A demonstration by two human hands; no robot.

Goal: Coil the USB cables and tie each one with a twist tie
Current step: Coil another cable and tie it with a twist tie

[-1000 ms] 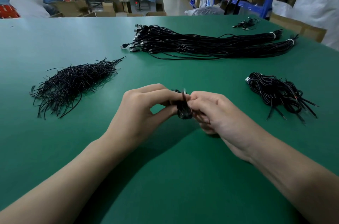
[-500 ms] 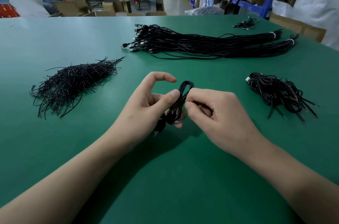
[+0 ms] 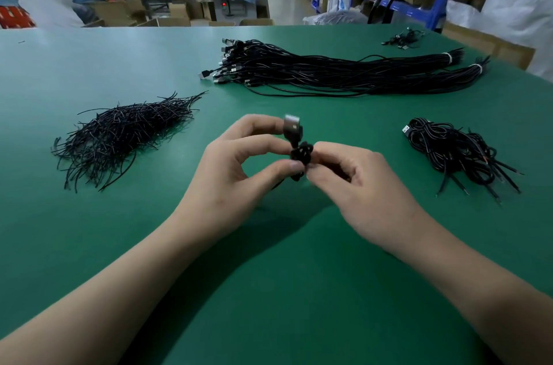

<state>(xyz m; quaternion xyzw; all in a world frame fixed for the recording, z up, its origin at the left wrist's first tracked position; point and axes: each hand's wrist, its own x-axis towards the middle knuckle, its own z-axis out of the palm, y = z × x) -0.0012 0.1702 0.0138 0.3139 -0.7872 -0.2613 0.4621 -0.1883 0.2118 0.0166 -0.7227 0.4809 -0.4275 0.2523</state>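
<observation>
A small coiled black USB cable [image 3: 300, 152] is held above the green table [image 3: 269, 290], its metal plug pointing up and blurred. My left hand [image 3: 236, 176] pinches the coil between thumb and forefinger from the left. My right hand [image 3: 353, 185] pinches it from the right; whether a twist tie is in those fingers is hidden. A heap of black twist ties [image 3: 119, 137] lies to the left. Long uncoiled USB cables [image 3: 329, 71] lie in bundles at the back. A pile of coiled, tied cables [image 3: 454, 152] sits on the right.
A small tangle of cable [image 3: 402, 38] lies near the far right edge of the table. Beyond the table are blue shelving, cardboard boxes, white sacks and another workbench where a person stands.
The coil has been turned in my fingers: half a second ago its loop end stood up, now the plug end points up. Both hands rose slightly and stay on it.
</observation>
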